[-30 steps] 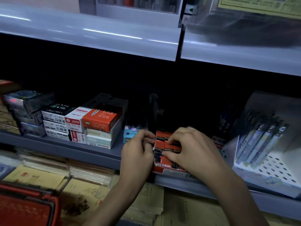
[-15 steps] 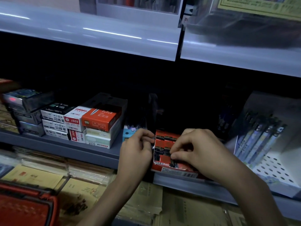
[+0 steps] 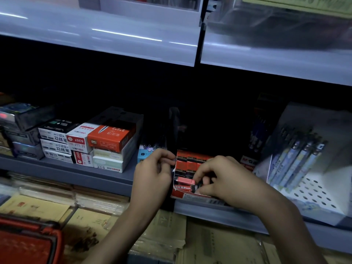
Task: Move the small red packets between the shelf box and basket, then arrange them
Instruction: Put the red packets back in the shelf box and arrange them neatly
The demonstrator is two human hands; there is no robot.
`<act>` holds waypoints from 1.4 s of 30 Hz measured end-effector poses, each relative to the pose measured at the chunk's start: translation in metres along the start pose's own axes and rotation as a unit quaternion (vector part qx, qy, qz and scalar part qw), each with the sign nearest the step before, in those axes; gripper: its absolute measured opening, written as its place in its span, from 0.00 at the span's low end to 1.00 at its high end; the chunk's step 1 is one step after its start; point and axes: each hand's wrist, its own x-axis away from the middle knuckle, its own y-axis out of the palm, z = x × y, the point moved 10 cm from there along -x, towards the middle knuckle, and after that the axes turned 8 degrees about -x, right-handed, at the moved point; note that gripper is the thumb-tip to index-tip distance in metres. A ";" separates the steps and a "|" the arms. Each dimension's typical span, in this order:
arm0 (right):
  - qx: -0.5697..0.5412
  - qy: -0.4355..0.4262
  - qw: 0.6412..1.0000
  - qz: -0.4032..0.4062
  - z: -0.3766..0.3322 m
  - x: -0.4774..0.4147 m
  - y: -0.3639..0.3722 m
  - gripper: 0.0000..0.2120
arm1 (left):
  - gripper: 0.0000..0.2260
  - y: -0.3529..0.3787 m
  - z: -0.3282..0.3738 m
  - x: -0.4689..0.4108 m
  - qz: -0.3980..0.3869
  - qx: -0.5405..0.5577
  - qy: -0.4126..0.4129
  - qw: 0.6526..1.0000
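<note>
Now the right hand (image 3: 224,180) pinches a small red packet (image 3: 184,181) at the front of the shelf box (image 3: 190,161), with the fingers curled on the packet's end. Just left of it, the left hand (image 3: 152,174) pinches the box's left wall. The red basket (image 3: 24,242) sits well below and left of both hands.

A grey shelf board (image 3: 66,173) crosses the middle of the frame, its recess behind sunk in deep shadow. Across the top, a glossy pale upper shelf (image 3: 114,37) catches thin streaks of light, split by a dark upright gap (image 3: 198,46) right of centre. The light is dim overall.
</note>
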 end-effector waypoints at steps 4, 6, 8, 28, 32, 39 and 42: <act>-0.038 -0.007 0.999 0.004 0.001 0.004 -0.007 0.04 | 0.15 0.000 0.001 -0.001 -0.001 0.000 0.002 1.000; -0.056 -0.010 0.998 -0.006 -0.001 0.006 -0.008 0.05 | 0.15 -0.001 0.001 -0.001 0.000 0.001 0.001 1.000; -0.069 -0.016 0.997 -0.017 -0.005 0.007 -0.006 0.10 | 0.15 -0.001 0.002 -0.001 -0.001 0.001 0.003 1.000; -0.099 -0.042 0.991 0.076 -0.001 0.009 -0.029 0.02 | 0.10 -0.002 0.017 -0.002 -0.025 0.102 0.043 0.994; -0.155 -0.068 0.982 0.081 -0.002 0.008 -0.030 0.05 | 0.04 0.002 0.042 0.008 -0.089 0.109 0.108 0.984; -0.228 -0.093 0.960 0.132 -0.007 0.006 -0.035 0.08 | 0.02 0.001 0.036 0.002 -0.096 0.159 0.093 0.978; -0.181 -0.059 0.965 0.179 0.006 0.006 -0.044 0.07 | 0.01 -0.003 0.031 -0.001 -0.077 0.178 0.077 0.978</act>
